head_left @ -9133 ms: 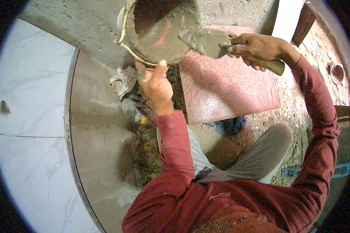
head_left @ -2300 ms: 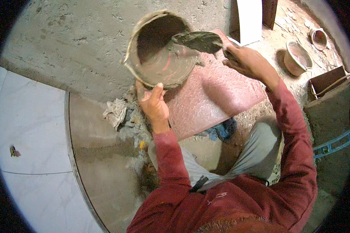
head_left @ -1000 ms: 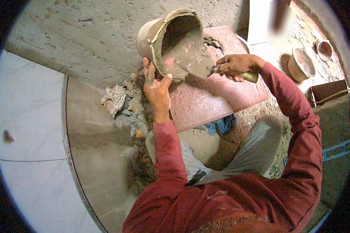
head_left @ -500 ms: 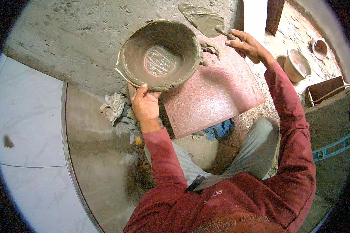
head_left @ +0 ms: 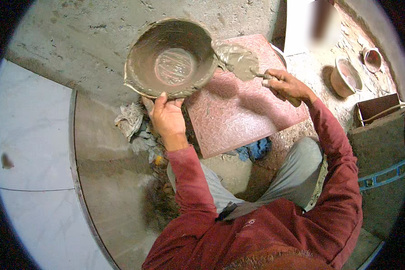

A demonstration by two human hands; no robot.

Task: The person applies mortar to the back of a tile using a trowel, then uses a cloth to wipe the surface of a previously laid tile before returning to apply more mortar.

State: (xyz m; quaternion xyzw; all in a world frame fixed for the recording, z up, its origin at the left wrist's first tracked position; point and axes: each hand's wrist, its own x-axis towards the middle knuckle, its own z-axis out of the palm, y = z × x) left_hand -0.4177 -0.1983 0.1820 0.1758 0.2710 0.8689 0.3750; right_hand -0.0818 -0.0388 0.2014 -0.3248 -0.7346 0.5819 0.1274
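My left hand (head_left: 165, 118) grips the lower near rim of a mortar-coated bucket (head_left: 141, 63), which tilts with its open mouth facing me and shows its smeared bottom. My right hand (head_left: 287, 87) holds a trowel by its handle, fingers wrapped round it. The trowel's blade (head_left: 238, 60), covered in wet grey mortar, is at the bucket's right rim, over a square pink textured tile (head_left: 238, 126). Whether blade and rim touch I cannot tell for sure.
A rough concrete wall (head_left: 76, 40) rises beyond. White tiles (head_left: 36, 135) lie left; crumpled rags (head_left: 129, 120), rubble and a blue cloth (head_left: 255, 149) are below. At right stand two small buckets (head_left: 344, 81) (head_left: 372, 60), a brown board (head_left: 375, 106) and a blue level (head_left: 381, 177).
The bucket has moved left and turned from lying on its side to face me. The trowel blade went up to the right, then came back down to the bucket's rim.
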